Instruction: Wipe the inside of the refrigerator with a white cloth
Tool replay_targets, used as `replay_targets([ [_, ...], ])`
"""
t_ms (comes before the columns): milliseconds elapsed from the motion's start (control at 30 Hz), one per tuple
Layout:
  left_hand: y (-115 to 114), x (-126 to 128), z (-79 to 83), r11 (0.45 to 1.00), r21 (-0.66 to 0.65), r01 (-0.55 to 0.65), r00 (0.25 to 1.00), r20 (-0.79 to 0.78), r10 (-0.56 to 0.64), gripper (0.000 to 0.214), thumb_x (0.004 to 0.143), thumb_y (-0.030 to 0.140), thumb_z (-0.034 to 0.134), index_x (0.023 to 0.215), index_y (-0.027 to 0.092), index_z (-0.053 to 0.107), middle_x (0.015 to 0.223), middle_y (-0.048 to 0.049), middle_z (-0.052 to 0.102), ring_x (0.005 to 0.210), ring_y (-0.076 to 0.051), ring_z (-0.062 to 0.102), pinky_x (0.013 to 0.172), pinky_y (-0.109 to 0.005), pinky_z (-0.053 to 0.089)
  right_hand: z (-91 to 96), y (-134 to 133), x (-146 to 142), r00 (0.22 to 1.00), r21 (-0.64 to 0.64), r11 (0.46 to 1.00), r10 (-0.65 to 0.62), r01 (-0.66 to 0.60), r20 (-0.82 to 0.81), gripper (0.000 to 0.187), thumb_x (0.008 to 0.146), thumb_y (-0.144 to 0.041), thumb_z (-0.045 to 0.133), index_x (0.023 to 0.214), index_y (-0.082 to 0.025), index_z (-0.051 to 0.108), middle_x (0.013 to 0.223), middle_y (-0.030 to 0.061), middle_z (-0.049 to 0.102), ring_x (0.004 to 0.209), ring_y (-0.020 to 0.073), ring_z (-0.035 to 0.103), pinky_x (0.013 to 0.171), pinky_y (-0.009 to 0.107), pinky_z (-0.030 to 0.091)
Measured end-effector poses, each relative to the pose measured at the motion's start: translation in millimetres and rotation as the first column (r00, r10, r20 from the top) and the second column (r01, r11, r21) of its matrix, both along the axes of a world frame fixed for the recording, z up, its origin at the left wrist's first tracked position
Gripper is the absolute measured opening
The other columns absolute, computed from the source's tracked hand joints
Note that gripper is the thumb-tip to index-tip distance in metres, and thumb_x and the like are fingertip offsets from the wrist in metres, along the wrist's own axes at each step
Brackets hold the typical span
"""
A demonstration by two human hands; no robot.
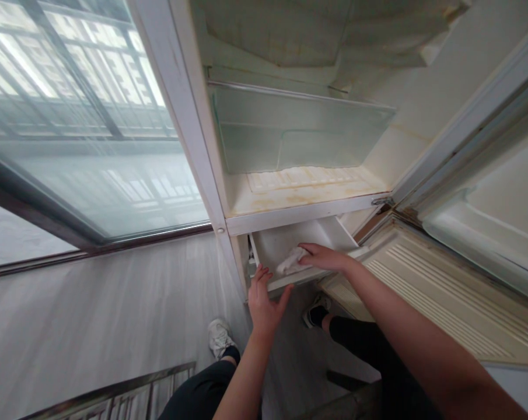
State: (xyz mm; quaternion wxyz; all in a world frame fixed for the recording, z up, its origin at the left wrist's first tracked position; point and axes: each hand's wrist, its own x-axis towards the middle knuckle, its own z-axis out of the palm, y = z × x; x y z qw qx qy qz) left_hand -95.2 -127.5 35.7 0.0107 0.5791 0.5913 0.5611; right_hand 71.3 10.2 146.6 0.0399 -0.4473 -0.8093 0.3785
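- Right hand (317,256): fingers grasping a white cloth (290,262).
- Cloth: inside the pulled-out drawer (276,238), near its front.
- Left hand (264,304): fingers spread, clutching nothing, at the drawer's front left corner.

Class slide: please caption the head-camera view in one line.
A right hand holds a white cloth in an open drawer; the left hand is at its front edge.

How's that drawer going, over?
Right hand: holding white cloth inside open drawer. Left hand: fingers spread, at drawer's front edge. Ribbed door: open, to the right.
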Motion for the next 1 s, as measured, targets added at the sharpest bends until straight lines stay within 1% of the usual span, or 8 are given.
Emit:
replay_targets([
  [67, 1.1, -0.9, -1.3, 1.000, -0.003, 0.000, 1.000, 0.004, 0.000, 0.048, 0.082, 0.039, 0.074, 0.119, 0.018, 0.053, 0.122, -0.0160, 0.062, 0.132, -0.034, 0.052, 0.103, -0.052, 0.048, -6.9, -38.6, -10.9, 0.966, 0.111, 0.988, -0.077, 0.107, -0.246, 0.028, 0.078, -0.022, 0.055, 0.105, -0.020, 0.061, 0.100, 0.0038, 0.065, 0.094, 0.0201, 0.061, 0.086, 0.031, 0.049],
  [167, 2.4, -3.4, -4.7, 1.000, -0.016, 0.023, 1.000, 0.011, -0.023, 0.050, 0.082, 0.035, 0.073, 0.124, 0.018, 0.051, 0.123, -0.0165, 0.061, 0.133, -0.034, 0.051, 0.102, -0.051, 0.049, -30.6, -98.1, -25.3, 0.866, 0.337, 0.874, -0.165, 0.350, -0.472, 0.040, 0.076, -0.017, 0.054, 0.116, -0.022, 0.054, 0.110, 0.0074, 0.060, 0.105, 0.0226, 0.057, 0.095, 0.036, 0.046],
  [233, 2.4, -4.9, -7.2, 0.999, -0.010, 0.050, 0.999, 0.010, -0.050, 0.049, 0.081, 0.032, 0.071, 0.124, 0.018, 0.051, 0.124, -0.0168, 0.060, 0.133, -0.034, 0.050, 0.102, -0.051, 0.049, -49.7, -127.8, -31.4, 0.776, 0.351, 0.774, -0.270, 0.527, -0.569, 0.041, 0.079, -0.018, 0.054, 0.120, -0.023, 0.050, 0.112, 0.0101, 0.058, 0.108, 0.0248, 0.056, 0.095, 0.040, 0.047],
  [333, 1.0, -5.7, -9.2, 0.998, -0.008, 0.065, 0.998, 0.011, -0.065, 0.047, 0.079, 0.026, 0.068, 0.122, 0.018, 0.051, 0.126, -0.0171, 0.059, 0.134, -0.034, 0.049, 0.104, -0.052, 0.047, -70.3, -147.2, -31.9, 0.723, 0.328, 0.717, -0.349, 0.616, -0.596, 0.033, 0.082, -0.020, 0.053, 0.114, -0.024, 0.049, 0.107, 0.0096, 0.056, 0.103, 0.0252, 0.056, 0.090, 0.041, 0.048],
  [567, 5.8, -6.6, -2.4, 0.999, -0.020, 0.041, 0.998, 0.047, -0.040, 0.051, 0.078, 0.027, 0.070, 0.125, 0.018, 0.051, 0.129, -0.0168, 0.057, 0.133, -0.033, 0.050, 0.107, -0.053, 0.044, -64.7, -126.9, -25.7, 0.754, 0.294, 0.750, -0.389, 0.593, -0.529, 0.017, 0.085, -0.025, 0.052, 0.101, -0.023, 0.048, 0.096, 0.0055, 0.056, 0.091, 0.0223, 0.055, 0.083, 0.038, 0.047],
  [733, 15.3, -4.6, 6.8, 1.000, 0.027, 0.005, 0.991, 0.134, -0.008, 0.056, 0.084, 0.029, 0.067, 0.134, 0.016, 0.046, 0.138, -0.0198, 0.052, 0.137, -0.032, 0.046, 0.112, -0.055, 0.039, -58.6, -98.9, -40.5, 0.778, 0.352, 0.735, -0.369, 0.579, -0.508, 0.016, 0.083, -0.029, 0.053, 0.096, -0.021, 0.047, 0.094, 0.0053, 0.055, 0.091, 0.0213, 0.054, 0.083, 0.035, 0.046],
  [900, 12.4, -1.5, 15.1, 1.000, -0.011, -0.004, 0.990, 0.139, 0.005, 0.059, 0.089, 0.029, 0.063, 0.142, 0.016, 0.039, 0.155, -0.0233, 0.033, 0.148, -0.033, 0.029, 0.116, -0.057, 0.032, -57.6, -64.7, -49.6, 0.827, 0.413, 0.742, -0.338, 0.528, -0.450, 0.016, 0.083, -0.031, 0.051, 0.094, -0.022, 0.044, 0.095, 0.0052, 0.054, 0.091, 0.0211, 0.053, 0.084, 0.035, 0.046],
  [1000, 7.2, -1.9, 16.4, 0.999, 0.037, 0.002, 0.996, 0.084, -0.005, 0.052, 0.090, 0.027, 0.061, 0.138, 0.016, 0.044, 0.153, -0.0223, 0.037, 0.145, -0.033, 0.035, 0.114, -0.056, 0.036, -55.6, -49.3, -53.6, 0.858, 0.444, 0.753, -0.310, 0.485, -0.411, 0.016, 0.083, -0.030, 0.051, 0.094, -0.022, 0.044, 0.094, 0.0054, 0.054, 0.091, 0.0216, 0.053, 0.085, 0.036, 0.047],
])
